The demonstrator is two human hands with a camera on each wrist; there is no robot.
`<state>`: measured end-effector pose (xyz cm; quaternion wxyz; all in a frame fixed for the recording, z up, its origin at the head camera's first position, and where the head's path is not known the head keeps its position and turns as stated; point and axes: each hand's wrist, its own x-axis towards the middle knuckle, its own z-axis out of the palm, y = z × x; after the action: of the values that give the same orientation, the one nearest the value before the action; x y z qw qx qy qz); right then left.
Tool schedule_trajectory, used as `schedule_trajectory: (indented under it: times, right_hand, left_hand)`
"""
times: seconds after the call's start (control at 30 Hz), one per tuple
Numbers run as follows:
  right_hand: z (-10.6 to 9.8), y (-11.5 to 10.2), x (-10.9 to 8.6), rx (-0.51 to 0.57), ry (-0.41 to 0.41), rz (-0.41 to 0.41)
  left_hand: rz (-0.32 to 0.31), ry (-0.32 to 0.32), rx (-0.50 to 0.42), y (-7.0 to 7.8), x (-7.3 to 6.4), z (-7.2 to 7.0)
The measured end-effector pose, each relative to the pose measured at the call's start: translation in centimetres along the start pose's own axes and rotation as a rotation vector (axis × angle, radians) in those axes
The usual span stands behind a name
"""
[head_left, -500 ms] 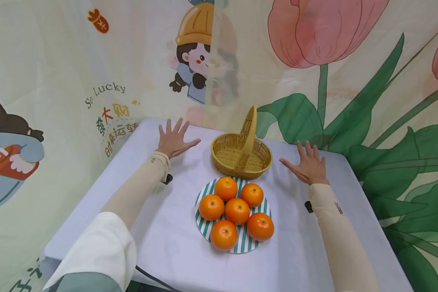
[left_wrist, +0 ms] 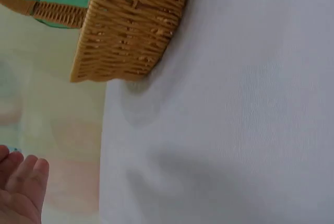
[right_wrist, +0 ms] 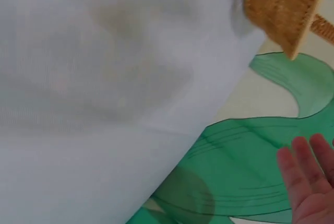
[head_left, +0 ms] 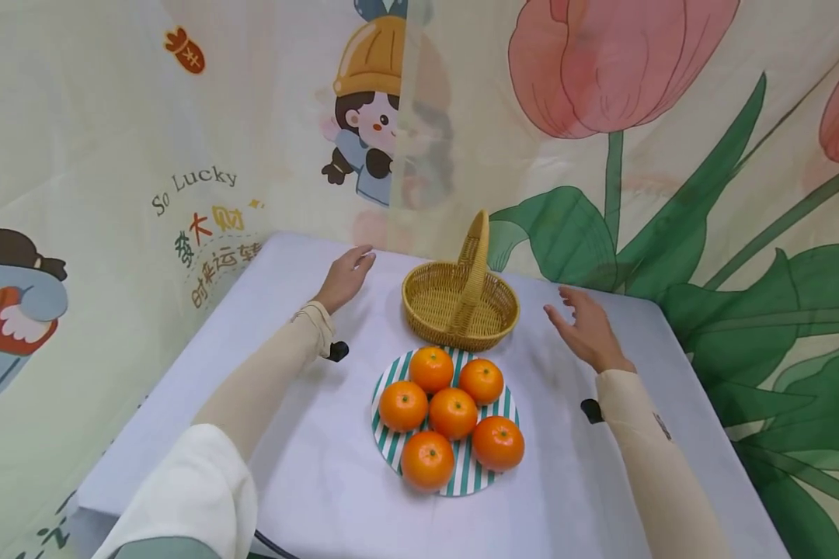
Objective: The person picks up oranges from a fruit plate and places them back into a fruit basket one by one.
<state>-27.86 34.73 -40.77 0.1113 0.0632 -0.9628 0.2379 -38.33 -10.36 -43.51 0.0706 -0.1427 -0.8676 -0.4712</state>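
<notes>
A wicker basket (head_left: 433, 314) with a tall arched handle stands on the white-covered table; nothing lies inside it. In front of it is a round green-and-white striped plate (head_left: 464, 483) bearing several oranges (head_left: 453, 413). My left hand (head_left: 345, 281) hovers to the left of the basket, palm turned inward and fingers relaxed, touching nothing. On the basket's other side my right hand (head_left: 589, 330) is held in the air, its fingers loosely bent and thumb apart. Both wrist views show the basket's woven side (left_wrist: 133, 25) at a distance from the fingers.
A white cloth covers the table (head_left: 322, 458). Behind and beside it hang printed curtains (head_left: 461, 140) with tulips and cartoon figures. A black cable (head_left: 273, 543) runs at the table's front edge, near the left sleeve.
Both hands have turned from spread fingers with palms facing down or forward to palms facing inward with fingers closer together. The basket, plate and oranges stay in place.
</notes>
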Motion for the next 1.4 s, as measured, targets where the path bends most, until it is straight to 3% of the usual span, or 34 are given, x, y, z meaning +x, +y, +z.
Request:
schedule_trajectory:
  times: [0.17,0.3,0.63,0.9,1.03,1.23,1.4]
  right_hand:
    - [0.5,-1.1,-2.4,0.183,0.071,-0.070]
    - [1.1,-2.2,-4.3,0.217,0.035,-0.079]
    - [3.1,-3.3,-8.6,0.284,-0.042,-0.113]
    - [5.0,-3.9,-11.9,0.359,-0.108,-0.120]
    - [6.0,-3.8,-12.9,0.447,-0.147,-0.120]
    - [6.2,-4.0,-14.2,0.589,-0.223,-0.091]
    - [5.9,-4.5,-14.9,0.587,-0.288,-0.096]
  left_hand:
    - [0.046,-0.024,-0.043,-0.4,0.3,2.8]
    - [0.108,-0.042,-0.028,-1.0,1.0,4.6]
    - [0.131,-0.099,-0.036,-1.1,1.4,7.2]
    - [0.198,-0.095,-0.084,-1.1,1.2,8.0]
    - [0.192,-0.059,-0.097,-1.6,0.9,8.2]
    - [0.194,-0.057,-0.099,-1.8,0.8,8.6]
    - [0.187,-0.047,-0.096,-1.7,0.8,8.6]
